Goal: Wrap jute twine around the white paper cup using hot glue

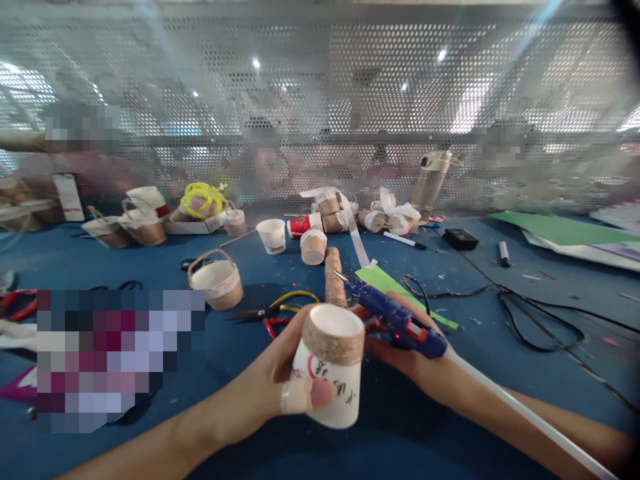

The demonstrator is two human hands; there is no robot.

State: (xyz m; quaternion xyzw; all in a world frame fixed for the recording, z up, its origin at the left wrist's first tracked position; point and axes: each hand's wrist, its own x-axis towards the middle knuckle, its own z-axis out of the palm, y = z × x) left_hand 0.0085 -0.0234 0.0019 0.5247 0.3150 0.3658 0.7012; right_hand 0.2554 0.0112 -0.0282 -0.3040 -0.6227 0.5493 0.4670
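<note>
My left hand (280,380) is wrapped round a white paper cup (340,393), its thumb across the printed front and a pale bandage on that thumb. Brown twine (334,345) circles the cup's upper part, and the open mouth tilts up toward me. In my right hand (415,363) is a blue hot glue gun (393,313), its metal tip pointing up and left above the cup's far side. A long whitish glue stick (530,413) runs out of its back. Just beyond the cup stands a roll of twine (334,273). Scissors (267,313) with red and yellow handles lie left of it.
A twine-wrapped cup with a handle (220,287) sits to the left. Farther back are a plain white cup (271,237), a red cup (301,225) and a clear bottle (433,183). Black cable (540,340) loops on the right, near green paper (545,230). A perforated metal screen (320,87) stands behind.
</note>
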